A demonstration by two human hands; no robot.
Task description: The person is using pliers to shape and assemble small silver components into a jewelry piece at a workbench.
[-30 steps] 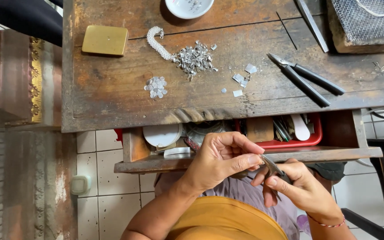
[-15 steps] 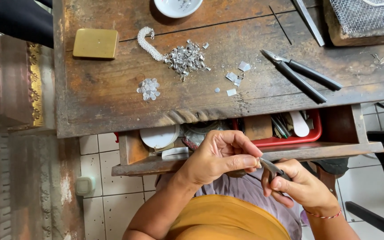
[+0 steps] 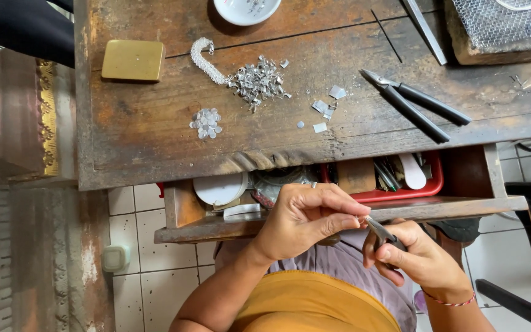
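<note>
My left hand (image 3: 305, 218) pinches a tiny silver piece between thumb and forefinger, just in front of an open wooden drawer (image 3: 339, 209). My right hand (image 3: 416, 255) grips small pliers (image 3: 377, 231) whose tips meet that piece at the left fingertips. Both hands hover over my lap, below the edge of the worn wooden workbench (image 3: 155, 135). On the bench lie a silver chain strip (image 3: 203, 60), a heap of small silver links (image 3: 256, 80), a cluster of flat silver discs (image 3: 206, 123) and several silver scraps (image 3: 327, 107).
Black-handled pliers (image 3: 419, 107) lie at the bench's right. A brass block (image 3: 133, 60) sits at the left, a white bowl (image 3: 246, 9) at the far edge, a wire mesh pad (image 3: 505, 21) at top right. A red tray (image 3: 413, 184) with tools is in the drawer.
The hands keep the same pinch and plier grip; only the view has shifted slightly, so the bench sits a little further left and higher.
</note>
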